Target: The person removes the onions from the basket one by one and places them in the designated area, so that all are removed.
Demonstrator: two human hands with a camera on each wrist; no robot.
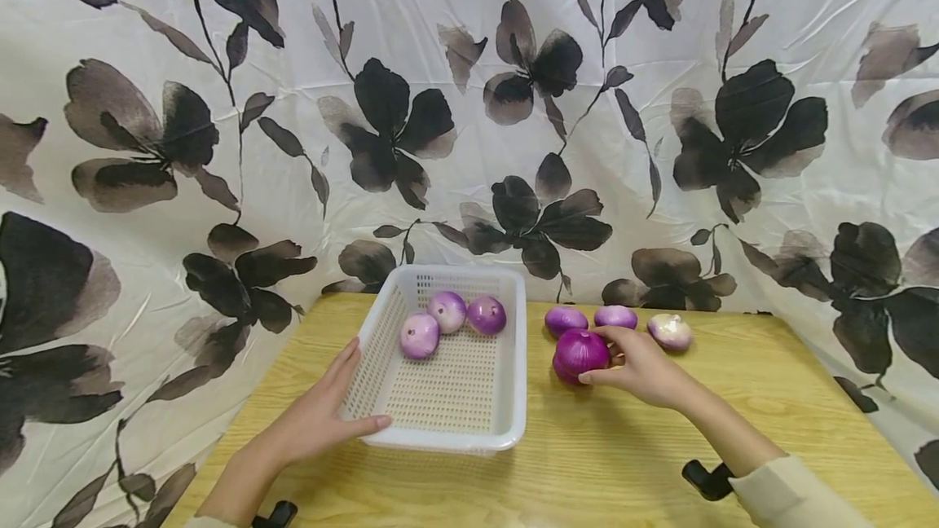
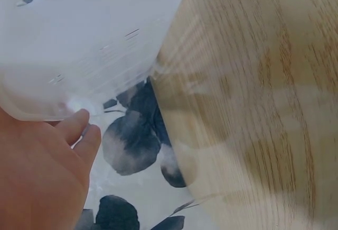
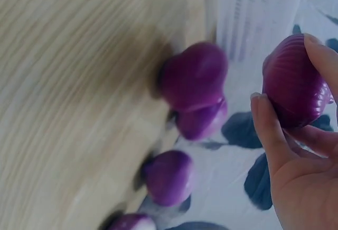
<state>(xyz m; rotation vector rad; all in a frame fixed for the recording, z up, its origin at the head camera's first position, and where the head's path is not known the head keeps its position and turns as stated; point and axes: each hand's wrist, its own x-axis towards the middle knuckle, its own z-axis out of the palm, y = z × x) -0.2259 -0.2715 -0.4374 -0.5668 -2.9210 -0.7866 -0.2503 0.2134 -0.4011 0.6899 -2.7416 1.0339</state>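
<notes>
Lower right of centre, my right hand grips a purple onion; my outstretched left hand touches the basket. Seemingly a lift; next calls for a steady leftward carry.

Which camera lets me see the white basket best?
The head view, because it shows nearly all of the basket and the three onions inside. The left wrist view shows only part of its outside; the right wrist view, just a blurry piece of its side.
</notes>
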